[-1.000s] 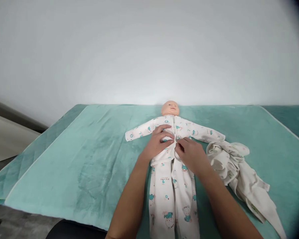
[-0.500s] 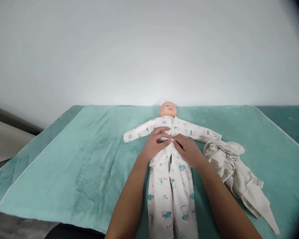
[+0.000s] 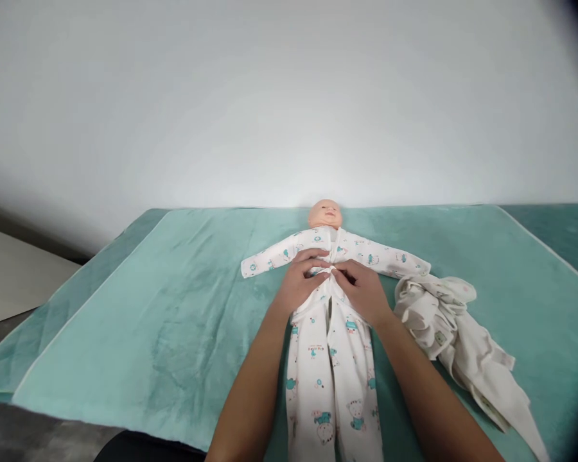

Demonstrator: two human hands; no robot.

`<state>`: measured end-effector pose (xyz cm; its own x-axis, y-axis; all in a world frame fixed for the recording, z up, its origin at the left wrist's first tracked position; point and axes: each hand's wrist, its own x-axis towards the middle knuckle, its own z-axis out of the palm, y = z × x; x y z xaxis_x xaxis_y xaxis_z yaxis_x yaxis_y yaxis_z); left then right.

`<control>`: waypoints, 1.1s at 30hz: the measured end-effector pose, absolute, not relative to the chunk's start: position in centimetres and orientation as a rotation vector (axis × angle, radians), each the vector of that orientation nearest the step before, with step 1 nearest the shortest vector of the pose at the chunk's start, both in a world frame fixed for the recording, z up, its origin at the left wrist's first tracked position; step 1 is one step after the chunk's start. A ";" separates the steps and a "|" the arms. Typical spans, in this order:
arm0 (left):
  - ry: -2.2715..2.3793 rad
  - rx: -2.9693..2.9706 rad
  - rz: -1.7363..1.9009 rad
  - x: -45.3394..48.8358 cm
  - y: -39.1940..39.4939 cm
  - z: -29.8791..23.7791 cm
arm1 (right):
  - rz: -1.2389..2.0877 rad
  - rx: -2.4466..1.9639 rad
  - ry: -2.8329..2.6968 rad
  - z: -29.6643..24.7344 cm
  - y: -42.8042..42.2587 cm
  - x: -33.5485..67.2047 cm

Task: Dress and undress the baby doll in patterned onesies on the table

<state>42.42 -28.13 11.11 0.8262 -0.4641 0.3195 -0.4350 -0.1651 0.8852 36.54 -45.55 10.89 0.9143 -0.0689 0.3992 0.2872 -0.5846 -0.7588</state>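
Note:
A baby doll [image 3: 325, 213] lies on its back, dressed in a white long-sleeved baby jacket [image 3: 376, 253] with teal prints. Its sleeves stretch out to both sides. Matching trousers [image 3: 313, 385] run down from the jacket toward me. At the chest opening, my left hand [image 3: 298, 281] pinches the jacket's front edge between thumb and fingers, the other fingers resting on the cloth. Right beside it, my right hand [image 3: 363, 289] grips the opposite edge with curled fingers. The fingertips nearly meet and cover the fastening between them.
A crumpled heap of white baby clothes [image 3: 462, 346] lies to the right, close to the jacket's right sleeve. Under everything is a teal mat [image 3: 125, 333] on a padded teal cover [image 3: 9, 366]. A pale wall [image 3: 289, 102] stands directly behind the doll's head.
Both hands stay at the jacket's front, with only small finger shifts. The whole view has moved slightly.

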 end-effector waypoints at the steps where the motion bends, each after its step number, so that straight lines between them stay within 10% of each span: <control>1: -0.700 1.786 -0.029 42.4 -28.1 11.1 | -0.488 -2.134 -0.133 10.8 -45.5 36.5; 33: -0.301 1.371 0.281 40.3 -27.2 9.8 | -0.359 -1.649 0.237 7.5 -46.3 37.9</control>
<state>40.29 -27.24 9.84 0.9288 0.0210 0.3699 -0.3676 0.1770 0.9130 37.90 -46.28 7.49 0.9280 -0.3608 0.0931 0.0564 -0.1109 -0.9922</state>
